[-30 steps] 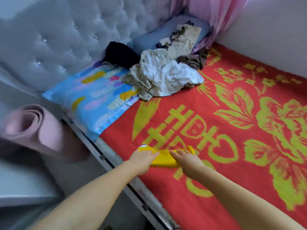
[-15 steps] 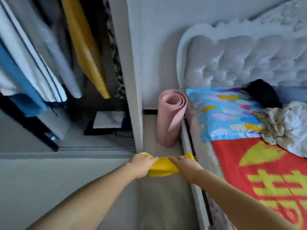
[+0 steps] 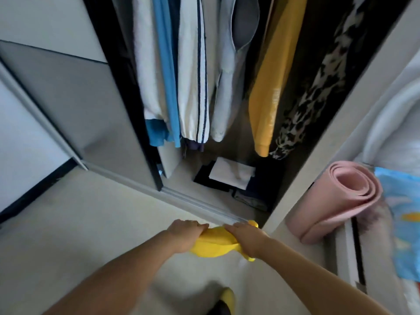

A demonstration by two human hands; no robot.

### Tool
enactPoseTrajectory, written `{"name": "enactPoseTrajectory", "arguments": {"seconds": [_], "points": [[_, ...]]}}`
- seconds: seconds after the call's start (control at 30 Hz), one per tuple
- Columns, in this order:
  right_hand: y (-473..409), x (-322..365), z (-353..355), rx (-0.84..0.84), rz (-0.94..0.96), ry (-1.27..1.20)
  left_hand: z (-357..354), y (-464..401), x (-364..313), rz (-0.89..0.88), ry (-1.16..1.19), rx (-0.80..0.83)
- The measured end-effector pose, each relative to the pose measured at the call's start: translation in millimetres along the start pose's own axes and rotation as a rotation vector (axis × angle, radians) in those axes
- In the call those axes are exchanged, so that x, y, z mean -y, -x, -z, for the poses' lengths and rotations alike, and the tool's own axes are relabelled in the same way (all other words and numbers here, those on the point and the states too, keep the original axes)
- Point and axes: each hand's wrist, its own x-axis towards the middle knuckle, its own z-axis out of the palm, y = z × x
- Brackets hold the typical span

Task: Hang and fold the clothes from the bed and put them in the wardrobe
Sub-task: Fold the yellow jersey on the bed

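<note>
Yellow cloth, soft and folded into a thick, rounded bundle (image 3: 214,243), sits low in the view at about six o'clock, held in the air above the pale floor (image 3: 95,223) just in front of the wardrobe's metal sliding track (image 3: 197,204). The left hand (image 3: 185,234) grips its left end and the right hand (image 3: 246,237) grips its right end; on both, the fingers curl down over the top of the fabric, knuckles up, clamped on the cloth. Between the two hands the bundle sags in a smooth curve.

At twelve o'clock the open wardrobe (image 3: 227,110) shows hanging garments in limp vertical folds: a white fleecy one (image 3: 147,64), a blue one (image 3: 166,76), a white one with dark stripes (image 3: 195,76), a mustard sleeve (image 3: 270,87) and a black-and-white patterned piece (image 3: 318,87). On the wardrobe bottom lie flat folded clothes, white over dark (image 3: 229,176). At three o'clock a pink foam mat (image 3: 341,198), rolled into a spiral cylinder, stands against the bed frame beside a bright blue printed pillow (image 3: 402,214).
</note>
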Motion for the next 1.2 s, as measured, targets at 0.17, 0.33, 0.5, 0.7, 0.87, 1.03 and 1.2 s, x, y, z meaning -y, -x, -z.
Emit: {"name": "enactPoseTrajectory", "arguments": {"seconds": [0.17, 0.33, 0.5, 0.7, 0.87, 1.03, 1.2], "points": [[-55.8, -26.2, -0.7, 0.059, -0.004, -0.11, 2.9, -60.1, 31.2, -0.043, -0.012, 0.052], [-126.6, -75.7, 31.2, 0.108, 0.009, -0.18, 29.5, -149.7, 65.9, -0.069, 0.04, 0.061], [-226.3, -142.4, 51.6, 0.044, -0.014, -0.261, 34.0, -270.5, 107.9, -0.073, 0.069, -0.022], [-361.8, -238.0, 50.2, -0.2, -0.214, -0.149, 49.1, -444.5, 153.1, -0.084, -0.03, -0.303], [-447.8, -296.2, -0.8, -0.544, -0.398, -0.113, 4.6, -590.8, 168.2, -0.005, -0.145, -0.454], [-519.9, -306.4, -109.6, -0.24, -0.55, -0.162, -100.5, -649.1, 163.7, 0.055, 0.011, -0.344], [-539.5, -313.3, -171.2, -0.036, -0.55, -0.306, -167.3, -667.4, 182.5, 0.186, 0.185, -0.059]]}}
